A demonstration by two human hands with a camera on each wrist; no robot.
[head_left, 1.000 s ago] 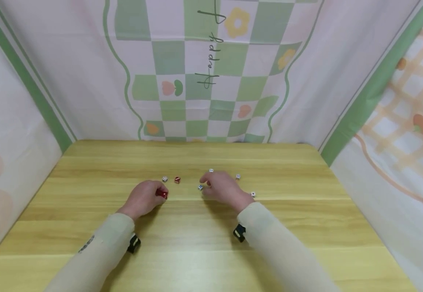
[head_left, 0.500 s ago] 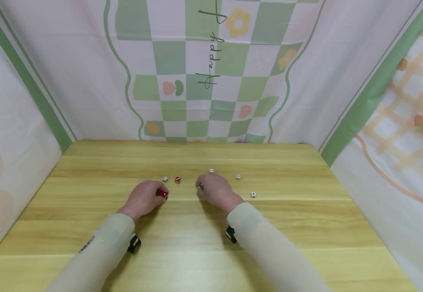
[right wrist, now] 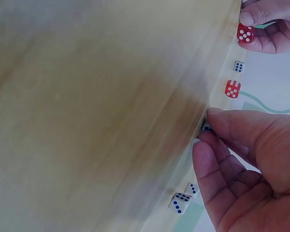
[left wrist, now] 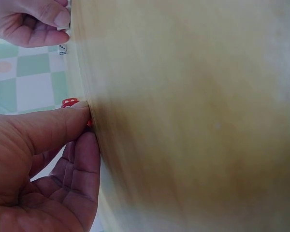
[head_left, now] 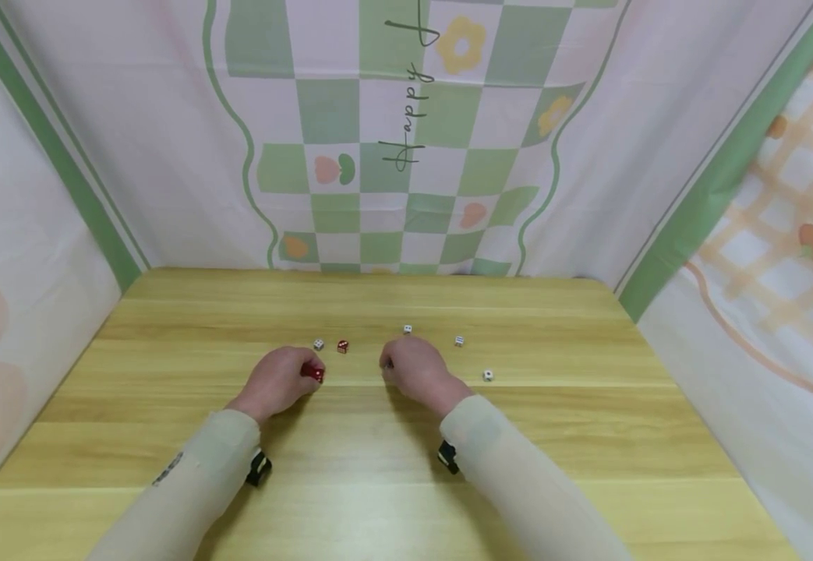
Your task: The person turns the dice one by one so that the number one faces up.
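Observation:
My left hand [head_left: 281,380] pinches a red die [head_left: 317,374] between thumb and fingers, low over the wooden table; the left wrist view shows that hand [left wrist: 48,159] from the side. My right hand [head_left: 420,372] has its thumb and fingertips round a white die, mostly hidden from above; its dark pips show in the right wrist view, where the white die [right wrist: 206,127] sits between the fingers. Between the hands lie another red die [head_left: 343,347] and a white die [head_left: 318,344], a little farther back.
Beyond my right hand lies a white die [head_left: 408,329]; two more, one white die [head_left: 459,341] and another white die [head_left: 488,375], lie to its right. Patterned cloth [head_left: 336,117] hangs behind the table [head_left: 378,499] and on both sides.
My right hand has shifted slightly left and its fingers have closed round the white die that lay beside it. My left hand keeps its pinch and place.

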